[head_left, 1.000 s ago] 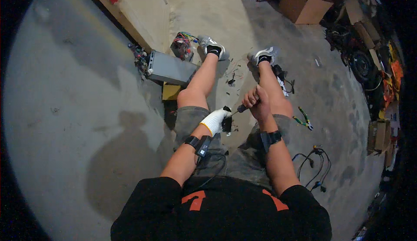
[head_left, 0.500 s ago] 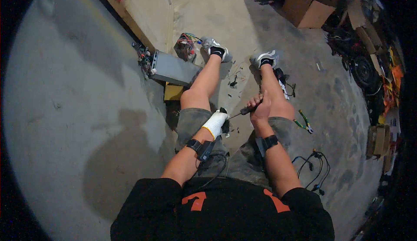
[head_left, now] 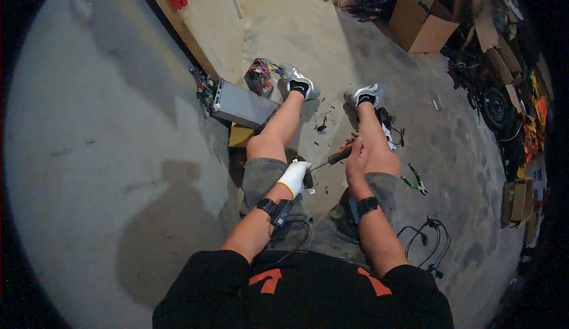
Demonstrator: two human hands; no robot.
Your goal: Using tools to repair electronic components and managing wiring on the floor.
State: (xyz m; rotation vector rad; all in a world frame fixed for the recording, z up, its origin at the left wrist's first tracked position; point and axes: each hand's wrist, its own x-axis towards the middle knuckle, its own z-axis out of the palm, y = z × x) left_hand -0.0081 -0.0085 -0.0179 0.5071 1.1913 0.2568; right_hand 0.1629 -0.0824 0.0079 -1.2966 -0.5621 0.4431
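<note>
My left hand (head_left: 294, 176), in a white knit glove, is closed around a small black part (head_left: 307, 179) over my left thigh. Its exact kind is too small to make out. In my bare right hand (head_left: 357, 162) is the handle of a screwdriver (head_left: 339, 155), black with red toward its end. The thin shaft runs left and slightly down, its tip meeting the black part or lying right beside it. Fingers of the right hand are partly hidden behind the palm and thumb. Both hands are between my knees, the right one by my right knee.
Green-handled pliers (head_left: 415, 180) and a black cable (head_left: 435, 240) lie on the floor at right. Left of my leg are a grey metal case (head_left: 244, 104), a yellowish box (head_left: 240, 135) and a wired unit (head_left: 259, 79). Cardboard boxes (head_left: 422, 24) and clutter line the right side.
The view has shifted, so the surroundings sit lower. My right hand's fingers have loosened and turned on the screwdriver handle, showing more of its red part. The left hand keeps the black part.
</note>
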